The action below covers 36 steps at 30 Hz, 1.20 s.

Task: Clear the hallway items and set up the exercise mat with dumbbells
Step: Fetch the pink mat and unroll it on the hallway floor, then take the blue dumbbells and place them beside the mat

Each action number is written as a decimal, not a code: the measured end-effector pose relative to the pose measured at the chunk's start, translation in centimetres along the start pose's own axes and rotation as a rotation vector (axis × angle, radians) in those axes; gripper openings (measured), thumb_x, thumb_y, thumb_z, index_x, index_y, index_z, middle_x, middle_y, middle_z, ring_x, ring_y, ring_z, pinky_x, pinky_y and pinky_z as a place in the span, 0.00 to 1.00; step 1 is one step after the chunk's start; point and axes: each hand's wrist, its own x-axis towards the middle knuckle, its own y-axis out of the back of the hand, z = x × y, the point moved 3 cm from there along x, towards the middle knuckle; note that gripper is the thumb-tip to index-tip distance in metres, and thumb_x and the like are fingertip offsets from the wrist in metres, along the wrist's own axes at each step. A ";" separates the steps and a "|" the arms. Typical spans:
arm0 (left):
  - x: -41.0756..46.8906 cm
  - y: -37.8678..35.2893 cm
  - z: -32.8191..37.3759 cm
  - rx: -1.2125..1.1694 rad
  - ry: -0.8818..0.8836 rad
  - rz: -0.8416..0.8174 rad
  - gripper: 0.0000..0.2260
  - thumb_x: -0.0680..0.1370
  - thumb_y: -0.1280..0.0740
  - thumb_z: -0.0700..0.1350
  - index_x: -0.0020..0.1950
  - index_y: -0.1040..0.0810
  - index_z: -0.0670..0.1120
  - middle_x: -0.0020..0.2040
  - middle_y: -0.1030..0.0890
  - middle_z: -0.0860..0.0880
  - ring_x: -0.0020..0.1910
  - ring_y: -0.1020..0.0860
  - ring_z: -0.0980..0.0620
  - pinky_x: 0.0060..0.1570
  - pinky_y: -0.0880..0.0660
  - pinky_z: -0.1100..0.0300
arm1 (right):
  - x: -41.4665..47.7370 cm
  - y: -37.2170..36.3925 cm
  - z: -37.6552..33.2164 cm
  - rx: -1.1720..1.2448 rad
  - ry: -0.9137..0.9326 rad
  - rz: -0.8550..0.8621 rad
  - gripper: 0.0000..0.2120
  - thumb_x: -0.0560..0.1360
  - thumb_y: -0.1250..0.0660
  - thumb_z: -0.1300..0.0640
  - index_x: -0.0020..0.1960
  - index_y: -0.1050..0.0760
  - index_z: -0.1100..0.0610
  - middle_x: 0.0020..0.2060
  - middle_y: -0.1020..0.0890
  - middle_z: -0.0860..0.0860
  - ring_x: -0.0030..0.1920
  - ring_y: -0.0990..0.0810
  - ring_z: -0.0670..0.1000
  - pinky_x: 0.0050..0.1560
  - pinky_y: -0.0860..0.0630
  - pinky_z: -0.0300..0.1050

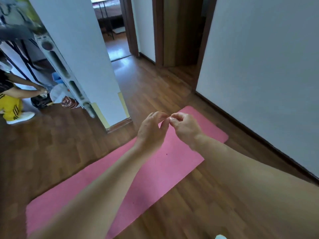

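Exercise mat (155, 169): plain pink. Floor (155, 87): brown wood-plank pattern. Walls (262, 66): pale grey-white. Door frames (158, 31): dark brown. Second person's trousers (10, 107): yellow, apparently black-striped; shoe (20, 117): white.

Soft, even daylight fills the hallway, with no hard shadows anywhere. The brightest patch is a pale sheen on the wooden floor (120, 64) at the far doorway, where light spills in from the room beyond. The white walls (259, 66) read bluish grey. The picture is mildly soft overall, with a compressed, smeared texture. The wide lens bends straight lines: the wall corner (77, 57) and the skirting board (259, 135) lean and curve toward the edges. Both forearms are blurred and featureless close to the camera. The upper left corner is smeared and indistinct. The pink exercise mat (155, 169) looks flatly lit.
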 end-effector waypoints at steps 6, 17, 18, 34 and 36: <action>-1.9 1.6 4.6 -0.074 -0.089 -0.037 0.09 0.79 0.37 0.44 0.56 0.21 0.44 0.54 0.21 0.49 0.49 0.23 0.56 0.44 0.33 0.71 | -5.8 4.7 -3.0 0.040 0.013 0.175 0.16 0.80 0.39 0.54 0.65 0.26 0.60 0.57 0.21 0.53 0.50 0.26 0.46 0.48 0.30 0.37; -12.6 -0.1 16.1 -0.197 -0.360 -0.143 0.09 0.79 0.36 0.43 0.57 0.21 0.43 0.55 0.20 0.48 0.53 0.21 0.51 0.56 0.24 0.54 | -19.2 13.6 -0.9 0.212 -0.034 0.425 0.10 0.79 0.38 0.54 0.54 0.22 0.57 0.36 0.23 0.46 0.37 0.24 0.46 0.36 0.27 0.37; -14.1 -0.6 17.2 -0.206 -0.378 -0.158 0.09 0.79 0.36 0.43 0.57 0.21 0.43 0.55 0.20 0.47 0.53 0.21 0.52 0.56 0.24 0.55 | -21.0 14.5 -0.5 0.226 -0.045 0.448 0.09 0.79 0.38 0.54 0.53 0.22 0.57 0.35 0.24 0.46 0.35 0.25 0.46 0.35 0.27 0.36; -29.3 -5.3 32.9 -0.450 -0.799 -0.507 0.09 0.80 0.37 0.45 0.56 0.21 0.45 0.50 0.20 0.52 0.49 0.23 0.58 0.51 0.28 0.66 | -45.7 23.8 2.6 0.363 -0.127 1.095 0.12 0.79 0.40 0.56 0.56 0.22 0.60 0.42 0.22 0.50 0.42 0.25 0.48 0.38 0.28 0.37; -31.6 -5.5 33.9 -0.473 -0.881 -0.597 0.09 0.80 0.37 0.46 0.55 0.21 0.45 0.49 0.19 0.53 0.48 0.22 0.57 0.51 0.28 0.65 | -49.0 23.5 3.3 0.376 -0.182 1.223 0.12 0.79 0.40 0.53 0.57 0.22 0.56 0.44 0.21 0.48 0.43 0.23 0.47 0.35 0.29 0.37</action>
